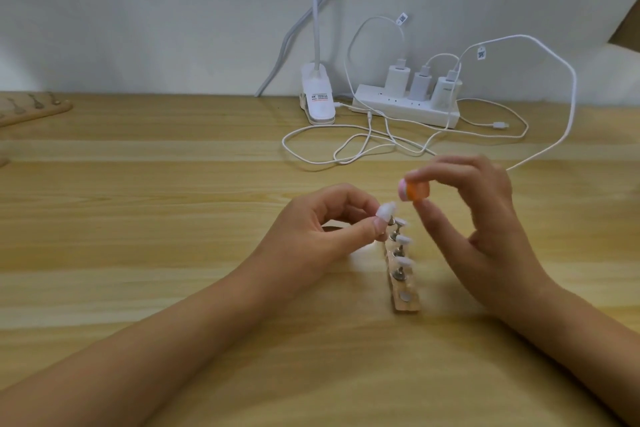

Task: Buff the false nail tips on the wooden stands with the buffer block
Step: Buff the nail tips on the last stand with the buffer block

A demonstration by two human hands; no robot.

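Observation:
A narrow wooden stand (408, 303) lies on the table, running away from me, with several metal pegs that carry white false nail tips (404, 261). My left hand (318, 229) pinches one white nail tip on its peg (490, 210) between thumb and forefinger, lifted just above the far end of the stand. My right hand (485, 218) pinches a small orange and pink buffer block (518, 190) between thumb and fingertips, held in the air a little above and to the right of that tip, not touching it. The nearest socket on the stand shows only a bare metal disc.
At the back stand a white power strip (405, 107) with three chargers, loose white cables (346, 146) on the table, and a white clip lamp base (317, 97). Another wooden stand (31, 109) lies at the far left edge.

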